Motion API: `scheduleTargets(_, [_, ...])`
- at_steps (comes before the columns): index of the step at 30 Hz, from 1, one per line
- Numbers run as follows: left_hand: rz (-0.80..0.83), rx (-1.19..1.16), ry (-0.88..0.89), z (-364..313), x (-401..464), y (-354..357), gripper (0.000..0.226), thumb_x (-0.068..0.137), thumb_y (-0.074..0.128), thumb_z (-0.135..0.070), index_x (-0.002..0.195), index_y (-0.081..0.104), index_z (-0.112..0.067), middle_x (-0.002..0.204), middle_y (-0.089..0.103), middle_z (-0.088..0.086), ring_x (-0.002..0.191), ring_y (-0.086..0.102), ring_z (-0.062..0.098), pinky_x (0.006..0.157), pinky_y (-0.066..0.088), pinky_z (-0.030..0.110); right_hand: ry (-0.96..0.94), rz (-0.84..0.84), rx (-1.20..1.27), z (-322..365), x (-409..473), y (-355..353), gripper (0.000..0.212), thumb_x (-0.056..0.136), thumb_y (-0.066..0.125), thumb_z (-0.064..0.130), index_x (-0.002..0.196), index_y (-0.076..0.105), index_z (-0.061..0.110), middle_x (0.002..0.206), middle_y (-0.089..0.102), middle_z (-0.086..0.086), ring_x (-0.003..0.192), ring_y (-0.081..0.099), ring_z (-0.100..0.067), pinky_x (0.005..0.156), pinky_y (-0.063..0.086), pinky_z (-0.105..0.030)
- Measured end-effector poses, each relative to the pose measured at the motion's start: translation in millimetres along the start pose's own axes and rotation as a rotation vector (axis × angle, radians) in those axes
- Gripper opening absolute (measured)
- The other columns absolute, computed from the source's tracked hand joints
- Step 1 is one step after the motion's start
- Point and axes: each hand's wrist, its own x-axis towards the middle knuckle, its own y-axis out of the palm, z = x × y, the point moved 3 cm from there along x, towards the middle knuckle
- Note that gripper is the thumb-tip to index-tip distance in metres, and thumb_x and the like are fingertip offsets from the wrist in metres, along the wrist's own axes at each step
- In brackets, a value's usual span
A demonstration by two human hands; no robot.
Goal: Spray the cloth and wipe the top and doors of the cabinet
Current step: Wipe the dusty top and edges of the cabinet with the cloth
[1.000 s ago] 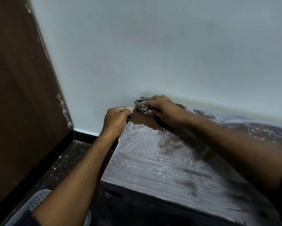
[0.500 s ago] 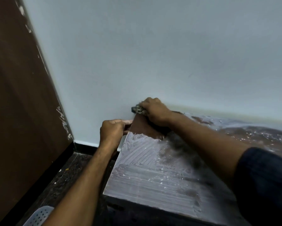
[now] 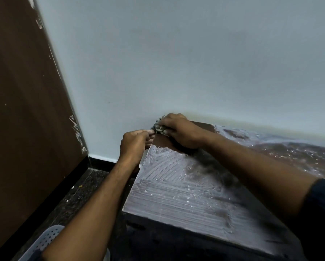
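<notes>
Cloth (image 3: 158,127), a small crumpled dark wad, is sitting at the far left corner of the cabinet top (image 3: 186,189), right where the top is meeting the pale wall (image 3: 176,63). The right hand (image 3: 178,131) is lying over it with fingers curled down around the wad, so that grip is closing on the cloth and pressing it onto the corner. The left hand (image 3: 134,145) is reaching in from the cabinet's left edge, its fingers curled and its fingertips touching the cloth's near side; whether that grip is actually pinching the fabric or only meeting it, I cannot tell. Beneath the right hand a patch of bare dark brown is showing, while most of the top is lying under a pale streaky film with white flecks and brush-like lines. The right forearm is stretching across the top, a dark sleeve (image 3: 321,200) showing at the frame's right edge. A brown wooden panel (image 3: 22,110) is standing at the left, the dark speckled floor (image 3: 77,193) is running below it, and a white perforated basket (image 3: 45,240) is peeking in at the bottom left, partly hidden by the left forearm.
</notes>
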Motion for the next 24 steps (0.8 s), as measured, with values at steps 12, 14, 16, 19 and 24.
scheduleTargets(12, [-0.014,0.083,0.064,0.1,-5.4,-1.0,0.019,0.066,0.063,-0.027,0.072,0.081,-0.024,0.075,0.078,-0.001,0.075,0.075,0.016,0.072,0.058,0.029,-0.011,0.080,0.020,-12.4,-24.8,-16.7,0.035,0.096,0.060,0.017,0.131,0.061,0.018,0.123,0.058,-0.007,0.112,0.050,-0.019,0.097,0.036,-0.027])
scheduleTargets(14, [0.014,0.102,0.079,-1.0,-4.8,-2.6,0.021,0.067,0.061,-0.027,0.075,0.081,-0.025,0.077,0.078,-0.002,0.077,0.075,0.014,0.076,0.058,0.031,0.023,0.095,-0.006,-31.6,-39.4,-32.7,0.037,0.096,0.061,0.014,0.132,0.061,0.017,0.125,0.059,-0.007,0.114,0.052,-0.019,0.097,0.037,-0.025])
scheduleTargets(16, [0.020,0.131,0.103,-3.3,-7.5,-2.2,0.022,0.066,0.060,-0.030,0.073,0.081,-0.026,0.076,0.078,-0.006,0.075,0.075,0.010,0.076,0.058,0.031,0.167,0.056,-0.065,-54.1,-43.8,-43.1,0.039,0.097,0.058,0.011,0.136,0.057,0.012,0.130,0.056,-0.013,0.123,0.050,-0.028,0.105,0.036,-0.029])
scheduleTargets(19, [-0.009,0.194,0.132,-7.4,-11.8,0.3,0.019,0.060,0.058,-0.040,0.062,0.077,-0.036,0.069,0.075,-0.012,0.068,0.072,0.003,0.072,0.058,0.028,0.212,0.017,-0.117,-42.1,-30.0,-31.0,0.039,0.100,0.054,0.016,0.139,0.055,0.015,0.133,0.052,-0.015,0.126,0.044,-0.035,0.110,0.034,-0.038])
scheduleTargets(24, [0.003,0.194,0.106,-6.5,-7.6,-2.6,0.029,0.057,0.053,-0.030,0.067,0.079,-0.020,0.073,0.077,-0.004,0.075,0.073,0.011,0.073,0.060,0.033,-0.086,0.062,-0.015,2.2,-30.0,-10.8,0.035,0.096,0.061,0.017,0.130,0.063,0.017,0.124,0.061,-0.009,0.113,0.053,-0.019,0.094,0.035,-0.021])
